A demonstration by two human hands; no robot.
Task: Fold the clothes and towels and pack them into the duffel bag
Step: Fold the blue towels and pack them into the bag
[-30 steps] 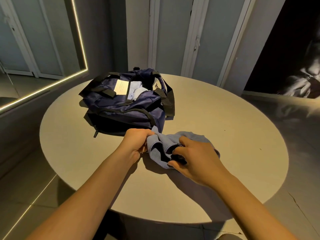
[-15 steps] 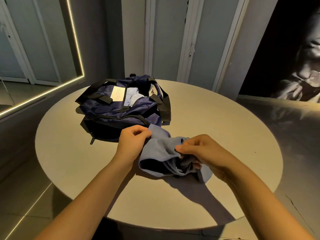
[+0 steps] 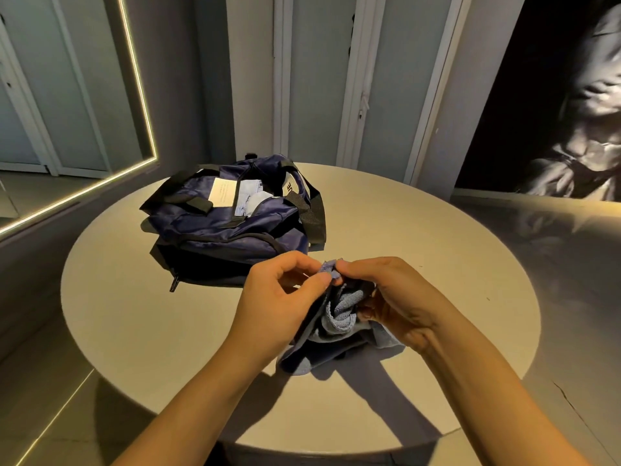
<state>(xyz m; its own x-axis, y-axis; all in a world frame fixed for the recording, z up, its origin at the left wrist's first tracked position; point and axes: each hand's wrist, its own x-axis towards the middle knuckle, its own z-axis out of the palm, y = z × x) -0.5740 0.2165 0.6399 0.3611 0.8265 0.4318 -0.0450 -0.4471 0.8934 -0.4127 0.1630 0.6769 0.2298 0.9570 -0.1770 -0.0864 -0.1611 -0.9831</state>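
One round beige table (image 3: pixel 420 237) carries everything. Toward its far-left edge lies a navy-blue fabric duffel bag (image 3: pixel 228 230) with black webbing straps (image 3: pixel 311 210), its top unzipped and gaping. Nearer the table's middle and near edge, just in front of the bag but apart from it, a crumpled blue terry towel (image 3: pixel 339 314) hangs bunched between the person's hands, its lower folds reaching down to the tabletop. The left hand (image 3: pixel 279 297) pinches the towel's upper corner between thumb and forefinger. The right hand (image 3: pixel 396 297) pinches the same corner from the other side, its remaining fingers curled round the bunched cloth below. Inside the bag's opening sit pale-blue folded clothes (image 3: pixel 250 200), and beside them, on the left, a white rectangular card (image 3: pixel 223 192).
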